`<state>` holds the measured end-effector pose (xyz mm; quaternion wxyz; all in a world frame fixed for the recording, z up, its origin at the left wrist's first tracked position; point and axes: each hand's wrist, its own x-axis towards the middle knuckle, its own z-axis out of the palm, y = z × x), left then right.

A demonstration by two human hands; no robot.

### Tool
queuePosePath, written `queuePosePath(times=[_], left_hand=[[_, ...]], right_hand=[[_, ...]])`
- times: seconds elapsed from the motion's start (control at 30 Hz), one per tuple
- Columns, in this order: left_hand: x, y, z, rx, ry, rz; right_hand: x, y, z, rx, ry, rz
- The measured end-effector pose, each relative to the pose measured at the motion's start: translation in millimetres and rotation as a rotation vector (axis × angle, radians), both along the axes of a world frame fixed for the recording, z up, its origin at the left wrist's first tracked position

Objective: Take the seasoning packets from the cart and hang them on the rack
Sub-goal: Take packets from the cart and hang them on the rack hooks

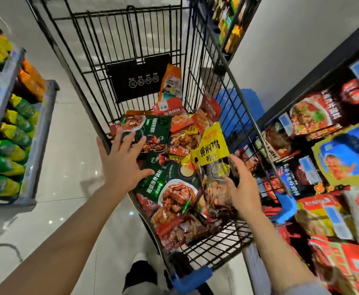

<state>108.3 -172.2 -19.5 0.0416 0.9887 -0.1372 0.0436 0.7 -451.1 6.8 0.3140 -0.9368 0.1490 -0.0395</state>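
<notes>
A black wire shopping cart [233, 248] holds several seasoning packets. My left hand [123, 160] hovers spread open over the dark green packets [153, 128] at the cart's left side. My right hand [241, 188] reaches into the right side, fingers curled round a packet with a clear window [219, 173]. A yellow packet with black characters [211, 147] sticks up just above that hand. More red and orange packets [174, 226] lie underneath. The rack [314, 128] on the right carries hanging packets.
Shelves with green and yellow bottles [10, 133] line the left side of the aisle. A blue crate [238, 111] sits behind the cart's right wall. The blue cart handle [190, 277] is near my legs. Glossy tiled floor [72, 158] lies between cart and left shelf.
</notes>
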Motion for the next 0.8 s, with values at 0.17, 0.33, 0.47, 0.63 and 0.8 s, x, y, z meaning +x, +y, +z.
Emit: queuePosePath(times=[0.17,0.33,0.47,0.63,0.8], left_hand=[[0,-3,-5,0.028,-0.066,0.039],[-2,-38,-16,0.197,0.092,0.010],[28,-88,-57,-0.351,0.418,0.458],[56,-89,-138,-0.397,0.568,0.615],[52,-85,-143,-0.309,0.440,0.582]], right_hand=[[43,-18,6,-0.012,0.070,0.106],[81,-55,-10,-0.010,0.191,0.296],[106,-85,-9,-0.052,0.126,0.419],[142,-106,-2,-0.104,0.062,0.471],[160,-107,-11,-0.045,0.233,0.521]])
